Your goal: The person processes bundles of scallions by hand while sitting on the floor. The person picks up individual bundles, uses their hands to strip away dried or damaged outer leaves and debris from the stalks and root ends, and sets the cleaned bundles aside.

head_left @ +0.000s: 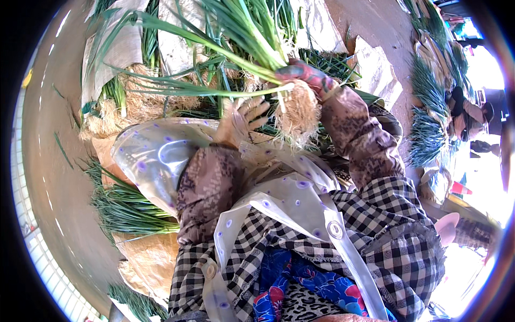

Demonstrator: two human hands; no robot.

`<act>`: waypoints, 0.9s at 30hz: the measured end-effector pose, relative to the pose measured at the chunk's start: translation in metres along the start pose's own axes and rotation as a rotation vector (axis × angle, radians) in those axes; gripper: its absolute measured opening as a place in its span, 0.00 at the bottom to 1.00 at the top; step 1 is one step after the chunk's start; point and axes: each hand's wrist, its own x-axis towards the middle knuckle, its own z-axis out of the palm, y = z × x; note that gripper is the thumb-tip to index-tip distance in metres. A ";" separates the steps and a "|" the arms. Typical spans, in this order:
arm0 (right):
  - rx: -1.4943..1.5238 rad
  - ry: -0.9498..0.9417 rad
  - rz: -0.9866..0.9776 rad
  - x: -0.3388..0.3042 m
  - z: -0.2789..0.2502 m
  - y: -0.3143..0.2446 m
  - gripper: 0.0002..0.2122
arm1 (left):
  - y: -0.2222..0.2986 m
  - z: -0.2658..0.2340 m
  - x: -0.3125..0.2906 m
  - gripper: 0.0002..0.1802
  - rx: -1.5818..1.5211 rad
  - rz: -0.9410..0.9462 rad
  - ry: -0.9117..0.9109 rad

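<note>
Around nine o'clock, white tiling (24, 212) edges a broad brown floor (64, 182), then at twelve the left hand (241, 120), grip spread, is beside a green-onion bunch (298, 111), clasped near its roots in the grip of the right hand (312, 78) at one, floor separating an onion row (429, 126) toward three.

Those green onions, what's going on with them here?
A person's right hand grips a bunch of green onions near its pale, shaggy roots, the leaves pointing away from the body. The left hand is open nearby, fingers spread, seemingly holding nothing. More bunches lie to the left and right, some beside pale sheets.
</note>
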 end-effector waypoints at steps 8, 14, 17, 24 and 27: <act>-0.217 -0.105 -0.056 -0.001 0.029 0.028 0.17 | 0.011 0.009 0.012 0.45 0.049 0.094 -0.099; -0.072 -0.337 0.273 -0.006 0.068 0.008 0.21 | 0.022 0.020 0.035 0.36 -0.100 0.115 -0.083; 0.086 -0.141 0.087 -0.018 0.063 0.003 0.25 | 0.036 0.028 0.058 0.31 -0.163 0.213 -0.101; 0.765 0.322 -0.141 -0.059 0.060 0.047 0.31 | 0.088 0.038 0.072 0.23 -0.242 0.455 -0.053; 1.052 0.368 -0.416 -0.062 0.066 0.076 0.32 | 0.049 0.052 0.088 0.18 -0.208 0.342 0.295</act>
